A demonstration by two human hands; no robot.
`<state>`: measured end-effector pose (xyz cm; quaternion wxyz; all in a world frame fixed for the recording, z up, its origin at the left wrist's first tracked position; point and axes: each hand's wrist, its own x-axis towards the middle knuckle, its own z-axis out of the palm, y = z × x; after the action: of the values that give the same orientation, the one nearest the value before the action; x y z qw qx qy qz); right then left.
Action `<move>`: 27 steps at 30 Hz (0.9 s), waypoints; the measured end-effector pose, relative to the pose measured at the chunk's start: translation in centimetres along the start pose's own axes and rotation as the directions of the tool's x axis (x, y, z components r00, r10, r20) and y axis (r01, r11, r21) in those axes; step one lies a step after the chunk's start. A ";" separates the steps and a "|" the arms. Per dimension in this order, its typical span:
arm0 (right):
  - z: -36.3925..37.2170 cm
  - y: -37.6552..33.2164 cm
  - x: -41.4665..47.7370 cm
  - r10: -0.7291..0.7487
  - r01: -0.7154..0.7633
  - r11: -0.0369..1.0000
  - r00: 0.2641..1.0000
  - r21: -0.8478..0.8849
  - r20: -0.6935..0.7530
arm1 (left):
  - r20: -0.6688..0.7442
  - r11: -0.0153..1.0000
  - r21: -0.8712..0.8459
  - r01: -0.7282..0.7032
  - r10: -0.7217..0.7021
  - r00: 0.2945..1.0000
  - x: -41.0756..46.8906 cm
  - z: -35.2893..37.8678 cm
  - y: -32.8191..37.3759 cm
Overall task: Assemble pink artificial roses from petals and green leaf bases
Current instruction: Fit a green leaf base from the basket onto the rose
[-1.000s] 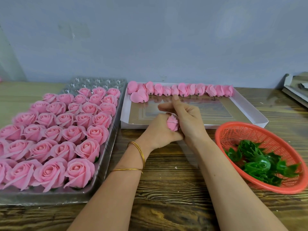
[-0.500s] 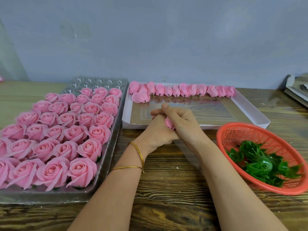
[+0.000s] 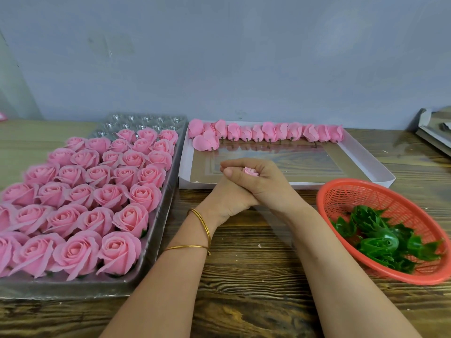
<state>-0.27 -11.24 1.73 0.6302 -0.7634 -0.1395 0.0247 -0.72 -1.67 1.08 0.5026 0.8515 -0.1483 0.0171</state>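
A small pink rose bud peeks out between my two clasped hands at the table's middle. My right hand curls over it from the right, fingers wrapped across the top. My left hand presses in from below and left, thumb up against the bud. Most of the bud is hidden by the fingers. A row of pink petal pieces lies along the far edge of a white shallow box. Green leaf bases lie in an orange basket at the right.
A clear plastic tray on the left holds several finished pink roses, with bare cups at its far end. The wooden table runs to a grey wall. Flat cardboard pieces lie at the far right.
My hands have closed tighter round the bud, the right fingers folding over its top. The bud, earlier showing between the palms, now only peeks out on top.
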 end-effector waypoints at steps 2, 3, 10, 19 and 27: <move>-0.1 0.0 0.1 0.005 -0.005 1.000 1.000 0.002 0.009 | -0.026 0.997 -0.068 0.038 -0.040 0.999 0.1 0.0 -0.4; -0.1 0.0 0.1 0.008 -0.008 1.000 1.000 0.004 0.018 | -0.028 0.994 -0.094 0.054 -0.057 0.998 -0.1 -0.2 -0.1; -0.5 -0.3 -0.2 0.049 -0.047 0.999 0.997 -0.026 0.064 | -0.016 0.999 0.013 0.051 -0.051 0.999 0.6 0.6 -1.0; -0.2 -0.2 0.2 0.099 -0.062 0.978 0.977 0.197 -0.187 | -0.081 0.990 -0.126 -0.059 0.049 0.995 0.7 -0.2 -0.9; 0.7 0.2 0.5 0.013 -0.022 0.999 0.975 -0.037 -0.220 | -0.065 0.985 0.164 -0.055 0.067 0.996 0.9 -0.1 -0.8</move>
<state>0.10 -10.51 1.51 0.6263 -0.7750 -0.0627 -0.0568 0.33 -1.47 0.61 0.4358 0.8835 -0.1547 0.0745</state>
